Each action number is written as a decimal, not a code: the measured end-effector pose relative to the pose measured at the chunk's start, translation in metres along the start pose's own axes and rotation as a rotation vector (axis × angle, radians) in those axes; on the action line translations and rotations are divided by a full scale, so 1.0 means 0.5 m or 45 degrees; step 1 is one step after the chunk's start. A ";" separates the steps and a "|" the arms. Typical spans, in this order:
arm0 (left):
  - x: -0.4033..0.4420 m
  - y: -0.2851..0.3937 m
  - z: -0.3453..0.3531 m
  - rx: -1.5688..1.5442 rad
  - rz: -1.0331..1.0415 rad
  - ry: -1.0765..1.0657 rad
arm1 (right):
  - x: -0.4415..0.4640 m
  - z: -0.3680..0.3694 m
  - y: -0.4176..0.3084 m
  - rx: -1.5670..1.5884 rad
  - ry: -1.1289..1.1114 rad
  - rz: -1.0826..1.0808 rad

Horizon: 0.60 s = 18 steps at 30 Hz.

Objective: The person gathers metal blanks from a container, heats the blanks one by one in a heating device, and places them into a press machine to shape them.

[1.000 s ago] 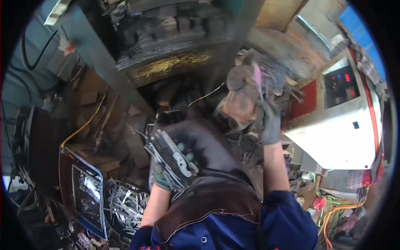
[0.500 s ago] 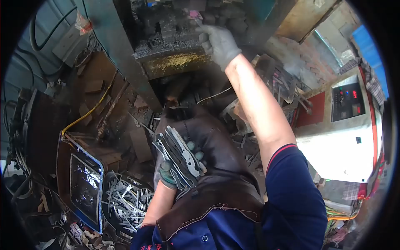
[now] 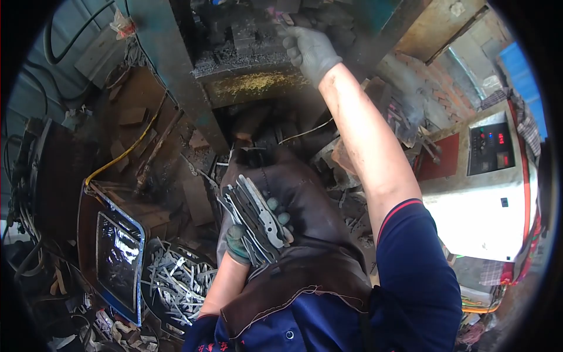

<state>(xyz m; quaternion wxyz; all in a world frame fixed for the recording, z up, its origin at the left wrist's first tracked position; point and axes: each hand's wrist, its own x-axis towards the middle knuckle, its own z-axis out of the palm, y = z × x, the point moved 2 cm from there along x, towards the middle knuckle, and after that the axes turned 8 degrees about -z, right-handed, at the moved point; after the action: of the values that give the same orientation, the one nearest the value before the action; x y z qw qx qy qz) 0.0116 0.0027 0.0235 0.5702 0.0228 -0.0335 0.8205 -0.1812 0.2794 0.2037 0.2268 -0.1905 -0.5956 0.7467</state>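
The pink-tipped metal strip (image 3: 286,19) is over the press bed (image 3: 246,87), beyond its front edge, pinched by the right gloved hand (image 3: 314,54); a slack pinch could skew it. The left gloved hand (image 3: 237,242) cups flat metal blanks (image 3: 255,214); loosening could spill them off the brown apron (image 3: 305,182).

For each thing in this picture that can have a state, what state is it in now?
Left hand: gloved, closed around a bundle.
Metal pieces: bundled lengthwise in that hand.
Right hand: gloved, stretched forward, fingers curled on the glowing piece.
Glowing piece: pink, partly blurred.
Loose pieces: heaped in a jumble.
Display: lit, red digits.
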 end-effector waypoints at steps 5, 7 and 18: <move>0.001 -0.001 0.010 0.021 -0.007 0.056 | 0.019 0.004 0.004 -0.022 0.001 0.016; 0.000 0.001 0.009 0.012 -0.009 0.073 | 0.025 0.006 0.005 -0.056 -0.004 0.014; -0.012 0.003 -0.006 0.032 -0.002 0.146 | -0.031 -0.045 0.023 -0.481 -0.420 -0.535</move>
<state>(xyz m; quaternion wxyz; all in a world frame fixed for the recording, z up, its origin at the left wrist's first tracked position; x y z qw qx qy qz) 0.0124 -0.0033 0.0198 0.5716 -0.0172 0.0095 0.8203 -0.1572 0.2865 0.1875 0.2371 0.0213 -0.7785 0.5807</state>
